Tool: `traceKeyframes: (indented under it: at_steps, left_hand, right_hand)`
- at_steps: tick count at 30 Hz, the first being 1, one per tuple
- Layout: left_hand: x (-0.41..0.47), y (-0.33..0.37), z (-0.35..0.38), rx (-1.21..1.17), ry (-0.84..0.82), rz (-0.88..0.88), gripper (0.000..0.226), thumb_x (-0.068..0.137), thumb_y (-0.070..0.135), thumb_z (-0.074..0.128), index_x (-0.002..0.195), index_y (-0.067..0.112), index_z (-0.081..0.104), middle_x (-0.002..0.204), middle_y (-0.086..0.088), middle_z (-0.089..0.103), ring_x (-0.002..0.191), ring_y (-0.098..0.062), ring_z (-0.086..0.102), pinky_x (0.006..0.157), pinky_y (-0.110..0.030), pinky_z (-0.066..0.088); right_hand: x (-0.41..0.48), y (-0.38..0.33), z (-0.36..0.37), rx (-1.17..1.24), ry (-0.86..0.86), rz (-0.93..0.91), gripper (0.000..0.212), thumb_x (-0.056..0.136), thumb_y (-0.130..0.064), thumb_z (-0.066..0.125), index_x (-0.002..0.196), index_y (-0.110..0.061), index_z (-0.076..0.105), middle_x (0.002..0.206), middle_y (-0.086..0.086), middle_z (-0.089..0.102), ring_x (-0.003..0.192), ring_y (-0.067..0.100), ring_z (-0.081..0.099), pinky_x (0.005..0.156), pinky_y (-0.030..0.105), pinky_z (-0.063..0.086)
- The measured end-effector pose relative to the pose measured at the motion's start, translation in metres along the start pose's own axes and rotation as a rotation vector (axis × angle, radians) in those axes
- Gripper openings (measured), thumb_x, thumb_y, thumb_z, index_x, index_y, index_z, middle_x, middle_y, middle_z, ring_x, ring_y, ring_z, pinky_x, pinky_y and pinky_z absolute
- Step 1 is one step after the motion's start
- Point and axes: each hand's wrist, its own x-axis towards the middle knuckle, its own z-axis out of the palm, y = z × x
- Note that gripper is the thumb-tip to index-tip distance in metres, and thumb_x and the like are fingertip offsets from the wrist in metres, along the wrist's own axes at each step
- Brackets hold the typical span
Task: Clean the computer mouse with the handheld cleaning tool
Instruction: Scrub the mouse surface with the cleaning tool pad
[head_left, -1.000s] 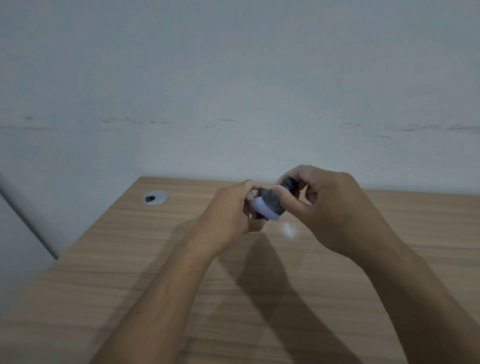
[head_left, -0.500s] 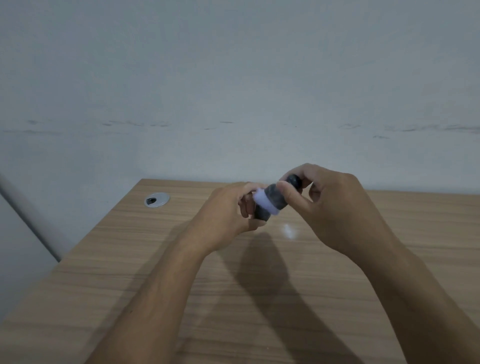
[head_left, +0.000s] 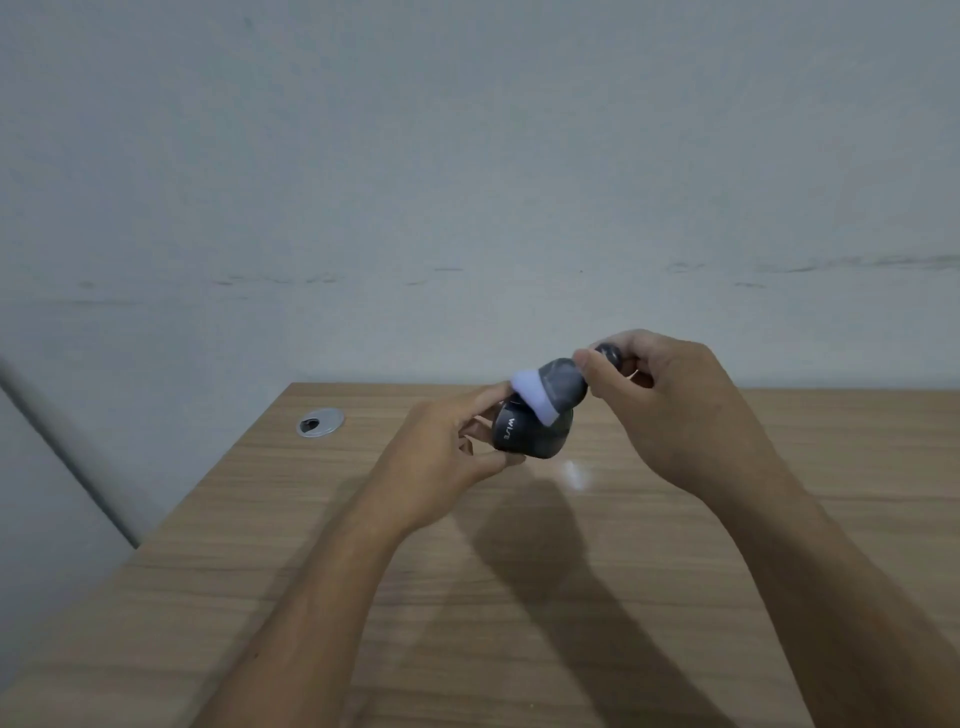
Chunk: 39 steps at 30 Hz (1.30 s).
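The mouse (head_left: 530, 434) is dark and rounded, and it is held in the air above the wooden desk (head_left: 519, 597), not resting on it. The left hand (head_left: 447, 457) is closed around it: the thumb presses from below and the fingers hold the far side, so the mouse is clamped between them. Some pale letters show on the side that faces the camera.

The right hand (head_left: 670, 410) is closed on the cleaning tool (head_left: 558, 389), with the thumb and fingers pinching its dark body. The white pad of the tool points toward the mouse and lies on its upper part, at the side nearest the left fingers. It seems to touch the mouse, but the picture is a little blurred there.

I judge that the cleaning is in progress, somewhere in the middle. The tool is already taken up and works on the top of the mouse. The pictures cannot show how clean the surface is. The lower part and the underside of the mouse probably are left to do, and after that both things should go down on the desk.

To the left of the mouse, well apart, a round metal cable hole (head_left: 320, 423) sits in the desk.
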Motion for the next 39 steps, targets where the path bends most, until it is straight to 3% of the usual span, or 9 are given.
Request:
traceKeyframes:
  at_steps: [6, 10, 14, 19, 22, 25, 29, 34, 39]
  left_hand:
    - [-0.011, 0.009, 0.001, 0.061, 0.063, 0.016, 0.057, 0.092, 0.005, 0.09, 0.14, 0.032, 0.076, 0.098, 0.021, 0.079, 0.056, 0.012, 0.058, 0.058, -0.016, 0.037]
    - [-0.009, 0.009, -0.001, 0.134, 0.097, -0.053, 0.06, 0.088, 0.004, 0.092, 0.14, 0.03, 0.075, 0.1, 0.011, 0.08, 0.051, 0.015, 0.057, 0.06, -0.008, 0.042]
    - [-0.004, 0.007, -0.002, 0.136, 0.103, -0.138, 0.045, 0.084, 0.024, 0.098, 0.124, 0.036, 0.08, 0.085, 0.013, 0.08, 0.065, 0.005, 0.065, 0.067, -0.01, 0.046]
    - [-0.007, 0.013, -0.003, -0.085, 0.108, -0.265, 0.046, 0.085, 0.028, 0.098, 0.127, 0.027, 0.079, 0.1, 0.005, 0.09, 0.092, -0.01, 0.086, 0.085, -0.019, 0.06]
    - [-0.009, 0.016, -0.009, -0.103, 0.109, -0.343, 0.039, 0.085, 0.04, 0.096, 0.119, 0.028, 0.081, 0.095, 0.003, 0.09, 0.101, -0.012, 0.085, 0.091, -0.025, 0.055]
    - [-0.008, 0.019, -0.012, -0.116, 0.108, -0.387, 0.037, 0.081, 0.043, 0.098, 0.112, 0.027, 0.085, 0.091, 0.004, 0.091, 0.097, -0.011, 0.085, 0.088, -0.026, 0.054]
    - [-0.007, 0.022, -0.016, -0.117, 0.089, -0.413, 0.031, 0.083, 0.037, 0.098, 0.108, 0.024, 0.087, 0.087, 0.005, 0.09, 0.075, 0.0, 0.082, 0.067, -0.015, 0.047]
    - [-0.01, 0.016, -0.019, -0.158, 0.079, -0.448, 0.038, 0.079, 0.046, 0.099, 0.104, 0.019, 0.091, 0.096, 0.002, 0.091, 0.091, -0.011, 0.086, 0.074, -0.026, 0.047]
    - [-0.007, 0.02, -0.02, -0.251, 0.051, -0.494, 0.032, 0.084, 0.043, 0.096, 0.106, 0.021, 0.092, 0.102, 0.002, 0.091, 0.091, -0.01, 0.085, 0.068, -0.017, 0.05]
  right_hand:
    - [-0.001, 0.017, -0.002, -0.232, 0.051, 0.056, 0.022, 0.1, -0.038, 0.061, 0.094, -0.02, 0.074, 0.083, -0.005, 0.074, 0.067, 0.008, 0.062, 0.054, 0.026, 0.045]
    - [-0.003, 0.006, -0.004, -0.125, 0.047, -0.001, 0.022, 0.101, -0.042, 0.06, 0.094, -0.025, 0.072, 0.077, -0.013, 0.068, 0.067, 0.005, 0.061, 0.054, 0.019, 0.04]
    - [-0.008, -0.012, 0.008, 0.005, -0.057, -0.101, 0.02, 0.099, -0.045, 0.063, 0.093, -0.029, 0.073, 0.069, -0.022, 0.065, 0.061, 0.004, 0.058, 0.054, 0.014, 0.04]
    - [-0.006, 0.015, 0.012, -0.13, -0.017, 0.001, 0.019, 0.095, -0.038, 0.064, 0.088, -0.024, 0.073, 0.073, -0.007, 0.069, 0.069, 0.015, 0.061, 0.056, 0.018, 0.041]
    - [-0.005, 0.02, 0.01, -0.122, -0.006, 0.071, 0.024, 0.096, -0.038, 0.063, 0.085, -0.02, 0.071, 0.069, -0.002, 0.066, 0.062, 0.016, 0.055, 0.053, 0.024, 0.04]
    - [-0.006, 0.005, 0.01, 0.01, -0.02, 0.0, 0.025, 0.101, -0.043, 0.062, 0.086, -0.025, 0.072, 0.07, -0.008, 0.064, 0.061, 0.009, 0.053, 0.057, 0.024, 0.04]
    - [-0.01, -0.01, 0.015, 0.085, -0.138, -0.071, 0.022, 0.1, -0.046, 0.064, 0.091, -0.028, 0.074, 0.066, -0.018, 0.062, 0.058, 0.006, 0.051, 0.058, 0.021, 0.039]
    - [-0.008, 0.002, 0.009, -0.126, -0.047, -0.043, 0.02, 0.097, -0.042, 0.063, 0.093, -0.027, 0.076, 0.08, -0.01, 0.072, 0.073, 0.008, 0.063, 0.056, 0.015, 0.041]
    - [-0.01, -0.011, 0.011, 0.068, -0.101, -0.149, 0.017, 0.1, -0.045, 0.064, 0.094, -0.032, 0.074, 0.079, -0.022, 0.068, 0.062, 0.01, 0.054, 0.062, 0.019, 0.045]
